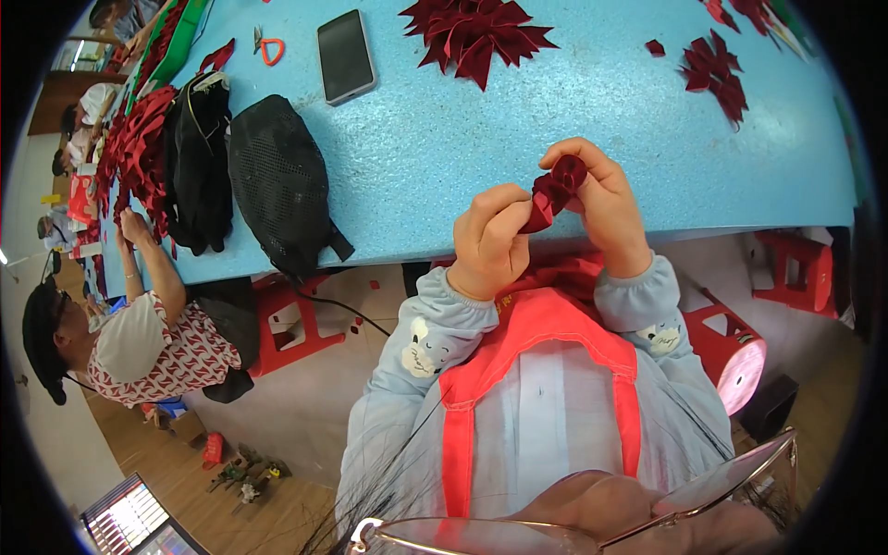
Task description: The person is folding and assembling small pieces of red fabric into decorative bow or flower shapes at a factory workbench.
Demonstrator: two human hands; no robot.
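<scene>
A dark red piece of velvety fabric (552, 196), folded and curled into a small roll at one end, is held between both hands over the table's near edge. My left hand (492, 239) pinches its lower left end with thumb and fingers. At the upper right, my right hand (603, 199) grips the rolled part, its forefinger arched over the top. Beyond the hands lie a large pile of pointed dark red fabric pieces (476, 37) and a smaller cluster (715, 79) to the right.
On the blue table (592, 111) lie a black phone (347, 57), orange-handled snips (270, 50), a black mesh bag (277, 180) and a black cloth bag (199, 162). A co-worker (139, 342) sits at the left, hands at a red fabric heap (139, 153). Red stools (291, 324) stand below.
</scene>
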